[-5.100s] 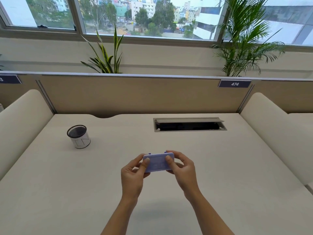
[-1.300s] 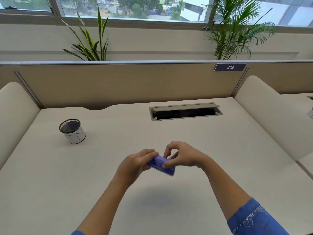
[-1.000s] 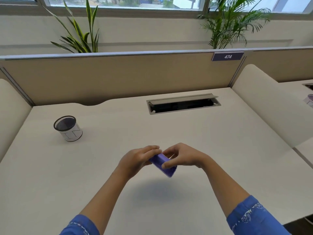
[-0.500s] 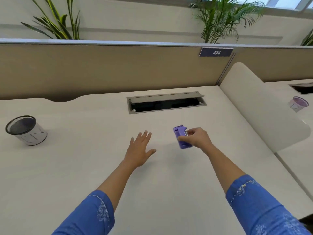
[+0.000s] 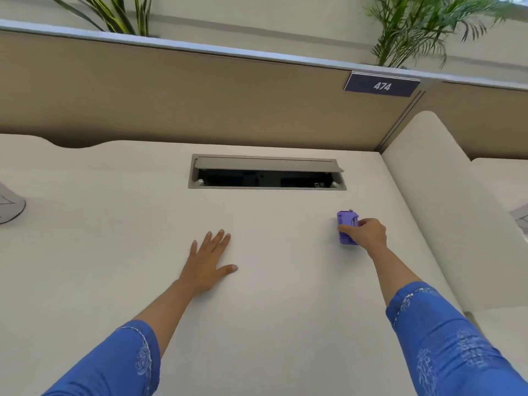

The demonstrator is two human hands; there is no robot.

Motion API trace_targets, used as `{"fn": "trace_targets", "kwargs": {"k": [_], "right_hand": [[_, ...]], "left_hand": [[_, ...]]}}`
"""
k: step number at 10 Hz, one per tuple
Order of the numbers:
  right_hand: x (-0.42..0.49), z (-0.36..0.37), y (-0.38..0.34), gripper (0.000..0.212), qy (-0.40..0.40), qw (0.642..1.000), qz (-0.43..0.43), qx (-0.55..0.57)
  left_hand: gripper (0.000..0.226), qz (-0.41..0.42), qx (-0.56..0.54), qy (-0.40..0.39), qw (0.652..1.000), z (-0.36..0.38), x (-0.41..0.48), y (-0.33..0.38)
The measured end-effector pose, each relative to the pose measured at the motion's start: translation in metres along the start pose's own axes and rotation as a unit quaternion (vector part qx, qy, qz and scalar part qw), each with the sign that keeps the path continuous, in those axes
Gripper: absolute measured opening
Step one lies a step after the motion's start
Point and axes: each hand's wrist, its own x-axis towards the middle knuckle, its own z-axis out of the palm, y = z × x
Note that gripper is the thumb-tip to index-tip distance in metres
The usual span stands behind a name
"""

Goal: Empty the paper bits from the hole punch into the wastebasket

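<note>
A small purple hole punch sits at the right side of the beige desk. My right hand grips its near end, fingers curled round it. My left hand lies flat on the desk near the middle, fingers spread and straight, holding nothing. The small white wastebasket shows only as a sliver at the far left edge, far from both hands.
A cable slot with a raised flap is cut into the desk behind my hands. A tan partition with a "474" label closes the back. A rounded cream divider borders the right side.
My right hand has carried the hole punch further right and set it low on the desk. My left hand stays flat on the surface. The view has swung right, leaving the wastebasket at the edge.
</note>
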Motion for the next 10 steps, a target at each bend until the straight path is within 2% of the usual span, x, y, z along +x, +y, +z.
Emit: {"fn": "trace_targets", "kwargs": {"k": [2,4,8,10], "right_hand": [[0.042,-0.004,0.010,0.038,0.000,1.000,-0.004,-0.006],[0.068,-0.011,0.011,0.025,0.017,1.000,-0.009,0.011],[0.072,-0.012,0.011,0.043,0.014,0.999,0.015,0.045],[0.063,-0.006,0.012,0.037,0.017,0.999,-0.014,0.044]], "left_hand": [[0.086,-0.012,-0.027,0.002,1.000,0.002,0.005,-0.004],[0.086,-0.014,-0.026,0.002,1.000,0.003,0.005,-0.005],[0.087,-0.014,-0.026,-0.004,1.000,0.003,0.005,-0.006],[0.084,-0.017,-0.013,-0.002,1.000,0.002,0.004,-0.005]]}}
